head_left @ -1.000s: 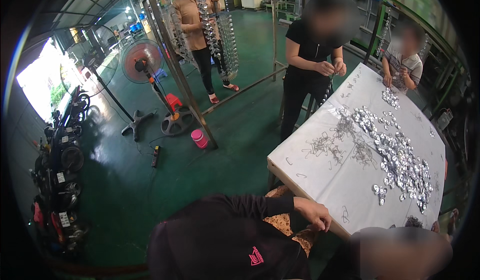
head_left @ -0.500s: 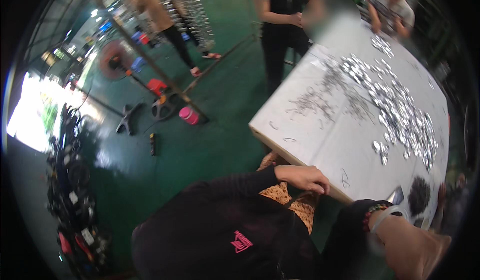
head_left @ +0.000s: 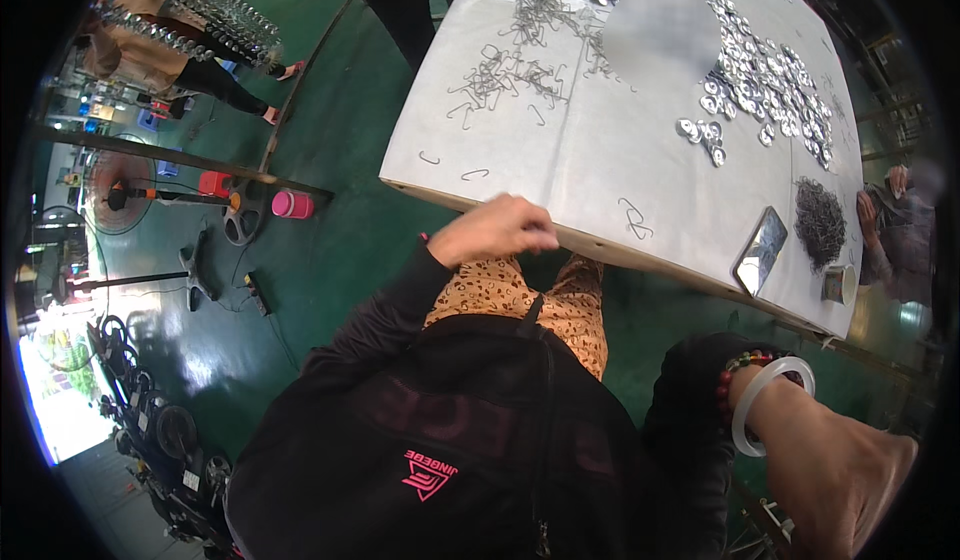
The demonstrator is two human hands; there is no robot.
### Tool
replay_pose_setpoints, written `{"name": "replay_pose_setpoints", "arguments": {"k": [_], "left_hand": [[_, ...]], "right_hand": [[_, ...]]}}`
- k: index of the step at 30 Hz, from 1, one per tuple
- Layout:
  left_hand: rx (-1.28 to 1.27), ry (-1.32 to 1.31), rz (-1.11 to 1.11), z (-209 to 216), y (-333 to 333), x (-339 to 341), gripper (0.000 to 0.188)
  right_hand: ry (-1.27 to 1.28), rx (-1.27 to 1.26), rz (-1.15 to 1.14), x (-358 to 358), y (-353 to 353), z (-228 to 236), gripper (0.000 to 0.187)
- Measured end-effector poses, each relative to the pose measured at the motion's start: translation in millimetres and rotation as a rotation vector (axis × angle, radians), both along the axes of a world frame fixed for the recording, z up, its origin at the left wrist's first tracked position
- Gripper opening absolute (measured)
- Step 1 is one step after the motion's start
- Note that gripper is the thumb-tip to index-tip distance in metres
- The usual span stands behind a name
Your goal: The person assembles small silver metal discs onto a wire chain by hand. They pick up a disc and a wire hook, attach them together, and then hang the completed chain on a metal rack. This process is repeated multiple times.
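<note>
My left hand (head_left: 497,231) hovers at the near edge of the white-topped table (head_left: 560,175), its fingers curled; whatever they hold, if anything, is hidden. Wire hooks (head_left: 636,220) lie just beyond it on the tabletop. My right hand (head_left: 838,465), in the lower right below the table, has a white bangle (head_left: 752,415) and a beaded bracelet (head_left: 727,385) at its wrist. Its back shows, while its fingers are hidden. Farther over the table spread a loose pile of hooks (head_left: 515,75) and many shiny round metal discs (head_left: 765,85).
A phone (head_left: 763,252) lies by the table's near right edge, beside a dark heap of small wire pieces (head_left: 820,225) and a cup (head_left: 839,285). Another person's hands (head_left: 868,225) are at the right edge. On the left floor stand a fan (head_left: 120,192) and a pink tub (head_left: 292,205).
My view has turned, so the table appears farther left and higher. My left hand has risen slightly off the table edge. My right hand stays at the lower right.
</note>
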State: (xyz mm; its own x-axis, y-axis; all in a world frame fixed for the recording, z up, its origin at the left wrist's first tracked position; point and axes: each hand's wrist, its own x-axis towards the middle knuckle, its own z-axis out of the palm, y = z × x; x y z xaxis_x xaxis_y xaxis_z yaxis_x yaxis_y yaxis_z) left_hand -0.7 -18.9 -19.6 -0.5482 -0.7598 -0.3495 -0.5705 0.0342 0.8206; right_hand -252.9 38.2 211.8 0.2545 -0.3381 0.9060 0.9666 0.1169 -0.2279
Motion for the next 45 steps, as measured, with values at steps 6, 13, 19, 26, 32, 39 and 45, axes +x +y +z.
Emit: {"name": "replay_pose_setpoints", "arguments": {"k": [6,13,19,26,32,39,45], "left_hand": [[-0.697,-0.12,0.358,-49.6,-83.5,32.5,0.015],[-0.954,-0.279,0.067,-92.6,-139.3,27.3,0.018],[-0.943,-0.355,0.118,-99.0,-133.3,21.3,0.002],[-0.633,0.212,0.56,-51.9,-85.9,3.3,0.015],[-0.48,0.452,0.617,-37.2,-23.0,-26.2,0.016],[-0.214,0.356,0.453,7.4,8.6,-20.7,0.019],[-0.21,0.426,0.391,-3.3,-5.7,-46.8,0.02]], "right_hand": [[0.082,-0.008,0.185,3.5,-16.6,2.5,0.02],[0.151,-0.178,0.029,9.3,-4.7,8.4,0.007],[0.232,-0.283,-0.166,7.2,-1.4,16.2,0.011],[0.957,-0.076,-1.47,-29.2,-42.8,-28.8,0.025],[1.715,-0.27,-1.94,-161.3,-191.1,-331.5,0.053],[2.104,-0.256,-1.944,-135.9,-200.6,-351.4,0.029],[1.621,0.462,-1.868,-128.3,-177.6,-311.2,0.031]]}}
